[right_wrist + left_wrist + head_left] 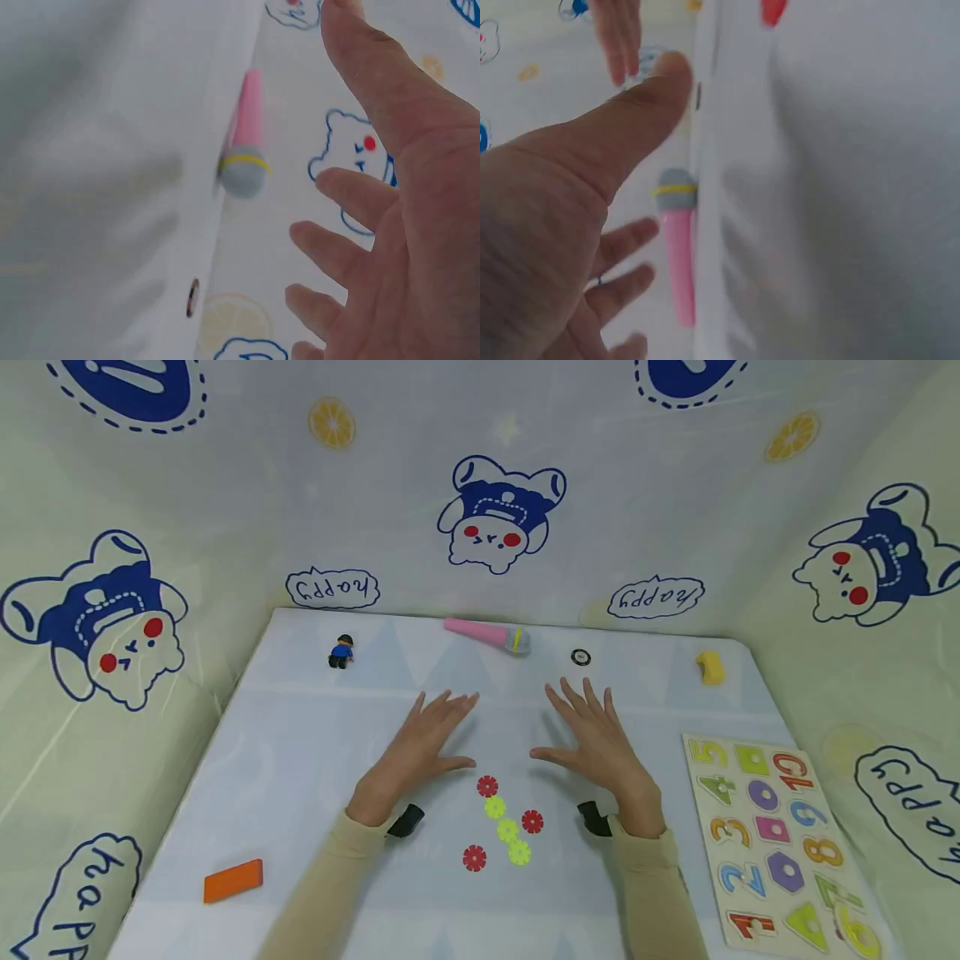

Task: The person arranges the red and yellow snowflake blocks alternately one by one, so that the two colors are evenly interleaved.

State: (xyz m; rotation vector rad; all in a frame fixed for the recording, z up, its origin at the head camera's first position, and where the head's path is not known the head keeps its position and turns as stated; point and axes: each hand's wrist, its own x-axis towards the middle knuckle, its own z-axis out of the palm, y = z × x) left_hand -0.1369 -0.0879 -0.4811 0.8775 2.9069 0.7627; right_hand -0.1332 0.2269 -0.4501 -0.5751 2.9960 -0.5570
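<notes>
Over the middle of the table, my left hand spreads its fingers and holds nothing. My right hand is likewise spread and bare, some way to its right. Between and below them lie red flower-shaped discs and yellow-green ones, several in all. Beyond the fingertips rests a pink toy microphone with a grey head and a yellow band; both wrist views also show the microphone. A small round black-and-white disc lies past my right fingertips.
A toy figure in blue stands at the back left, a yellow block at the back right. An orange block lies front left. Along the right edge is a number-and-shape puzzle board. Patterned cloth walls surround the table.
</notes>
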